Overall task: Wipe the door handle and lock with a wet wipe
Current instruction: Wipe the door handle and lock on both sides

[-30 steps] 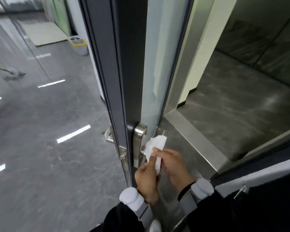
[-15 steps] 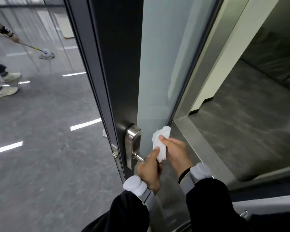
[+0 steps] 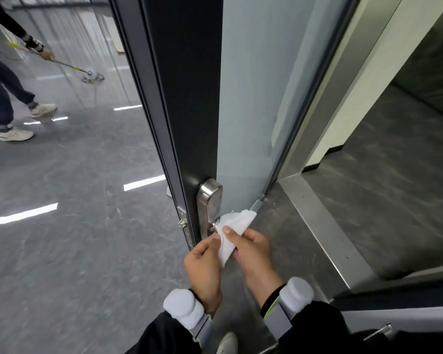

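Head view: we pinch the wet wipe (image 3: 234,233) with both hands (image 3: 253,247), draped over the door handle (image 3: 213,224). It looks soft and limp, so we would bunch it around the handle's stem.

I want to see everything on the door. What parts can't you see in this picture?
Head view only:
- Door handle: the wipe and right hand cover it; only its base by the lock plate shows.
- Far side of the door: hidden by the door itself.
- Person mopping: cut off by the left and top edges.
- Wipe's wetness: cannot tell.
- Left hand: its fingertips hide behind the wipe.
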### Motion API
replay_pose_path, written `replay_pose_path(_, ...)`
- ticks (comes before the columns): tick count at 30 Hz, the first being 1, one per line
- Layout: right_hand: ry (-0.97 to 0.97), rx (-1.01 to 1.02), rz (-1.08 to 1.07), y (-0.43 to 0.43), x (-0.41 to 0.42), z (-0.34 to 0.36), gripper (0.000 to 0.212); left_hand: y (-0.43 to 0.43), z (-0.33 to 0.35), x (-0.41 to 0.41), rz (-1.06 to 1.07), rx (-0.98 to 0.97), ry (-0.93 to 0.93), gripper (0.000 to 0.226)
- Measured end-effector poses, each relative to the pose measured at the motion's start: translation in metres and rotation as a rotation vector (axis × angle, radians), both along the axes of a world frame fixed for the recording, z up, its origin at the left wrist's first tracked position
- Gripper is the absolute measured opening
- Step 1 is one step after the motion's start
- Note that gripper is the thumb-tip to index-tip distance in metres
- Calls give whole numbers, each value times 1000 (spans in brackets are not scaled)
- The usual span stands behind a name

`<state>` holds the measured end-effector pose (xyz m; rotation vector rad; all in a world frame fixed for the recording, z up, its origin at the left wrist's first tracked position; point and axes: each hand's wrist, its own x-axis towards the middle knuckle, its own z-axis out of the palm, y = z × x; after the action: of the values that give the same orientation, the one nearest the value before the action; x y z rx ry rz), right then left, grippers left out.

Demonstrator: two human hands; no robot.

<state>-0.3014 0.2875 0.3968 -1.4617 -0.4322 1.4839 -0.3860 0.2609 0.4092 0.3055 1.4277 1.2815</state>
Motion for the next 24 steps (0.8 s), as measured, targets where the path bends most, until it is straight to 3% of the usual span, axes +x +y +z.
replay_pose_path(3,-257,72,-16,-2,-2,10,47,0,3,-6,-35,-9,-41,20)
replay_pose_path(6,-758,145,-37,-6,-2,12,89,1,8,-10,-32,-62,-110,20)
replay_pose_path(8,-1107,332,9,-9,-4,8,79,2,8,-13,-47,-85,-139,22)
replay_pose_path(11,-1475,663,233,-10,-6,-1,34,1,6,-16,-86,-106,-159,31)
replay_pose_path(18,-1706,983,567,-5,8,-21,44,4,13,-21,-131,-95,-140,51)
replay_pose_path(24,-1734,1102,585,5,33,-33,42,8,16,-22,-146,-87,-149,44)
